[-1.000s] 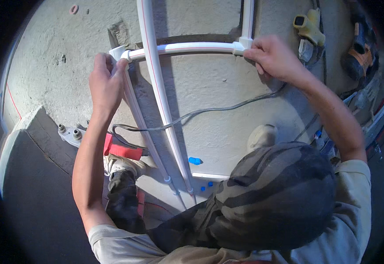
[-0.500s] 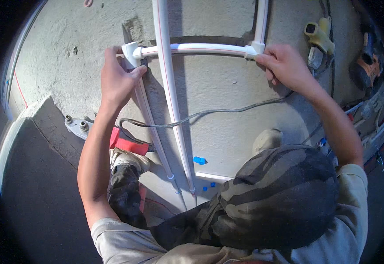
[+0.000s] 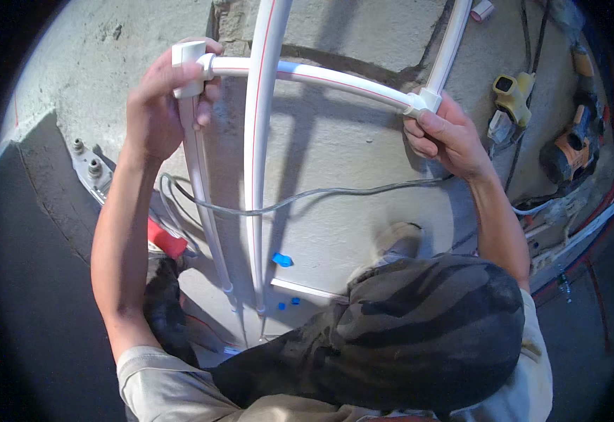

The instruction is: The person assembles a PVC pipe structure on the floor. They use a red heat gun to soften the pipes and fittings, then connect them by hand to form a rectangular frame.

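My left hand is wrapped round a white pipe tee, its thumb across the front. My right hand grips a white elbow fitting, thumb on the near side. A white crosspipe with a red stripe joins the two fittings and bows slightly. One pipe runs from the tee down toward my body; another pipe leads away from the elbow. A longer striped pipe passes over the crosspipe, apart from both hands.
A groove is cut in the concrete behind the crosspipe. A black cable crosses below the pipes. At right lie a yellow connector-like item and an orange-black power tool. Blue plugs and a metal plate with fittings lie nearer.
My left hand has wrapped further round the tee, and my right hand now grips the elbow from below. The crosspipe has tilted, its right end nearer me. The whole view has shifted.
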A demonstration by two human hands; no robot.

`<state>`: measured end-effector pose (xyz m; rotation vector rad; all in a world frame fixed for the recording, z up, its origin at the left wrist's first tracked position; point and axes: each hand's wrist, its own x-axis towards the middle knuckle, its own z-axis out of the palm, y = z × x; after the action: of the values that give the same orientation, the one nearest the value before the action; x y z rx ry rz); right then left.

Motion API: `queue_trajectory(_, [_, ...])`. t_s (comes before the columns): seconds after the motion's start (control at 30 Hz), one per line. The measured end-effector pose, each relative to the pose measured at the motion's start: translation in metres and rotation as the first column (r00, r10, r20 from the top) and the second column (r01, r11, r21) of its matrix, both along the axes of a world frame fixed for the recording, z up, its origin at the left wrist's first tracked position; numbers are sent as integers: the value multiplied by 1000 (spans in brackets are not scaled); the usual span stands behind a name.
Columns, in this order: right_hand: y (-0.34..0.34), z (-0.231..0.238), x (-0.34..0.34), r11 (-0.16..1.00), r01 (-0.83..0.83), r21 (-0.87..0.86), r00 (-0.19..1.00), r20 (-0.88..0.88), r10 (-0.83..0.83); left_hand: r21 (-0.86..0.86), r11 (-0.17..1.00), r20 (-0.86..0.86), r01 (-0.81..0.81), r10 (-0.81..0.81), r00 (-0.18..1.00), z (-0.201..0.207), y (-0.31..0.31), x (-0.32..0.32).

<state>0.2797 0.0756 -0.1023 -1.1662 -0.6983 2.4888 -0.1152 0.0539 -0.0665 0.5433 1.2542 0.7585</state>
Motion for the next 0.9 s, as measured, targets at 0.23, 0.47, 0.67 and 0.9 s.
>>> queue_trajectory(0.23, [-8, -14, 7, 995, 47, -83, 987, -150, -59, -49, 999, -146, 9, -16, 989, -23, -3, 10])
queue_trajectory(0.47, [-9, -17, 4, 994, 80, -68, 990, -115, -88, -85, 996, -142, -3, -9, 990, -30, 2, 10])
queue_trajectory(0.67, [-13, -21, 0, 997, 71, 13, 996, -62, -70, -73, 997, -206, 5, -20, 978, -30, 0, 10])
queue_trajectory(0.9, [-16, -18, -3, 996, 79, 50, 997, 7, -79, -54, 999, -262, -8, -6, 965, -28, -1, 15])
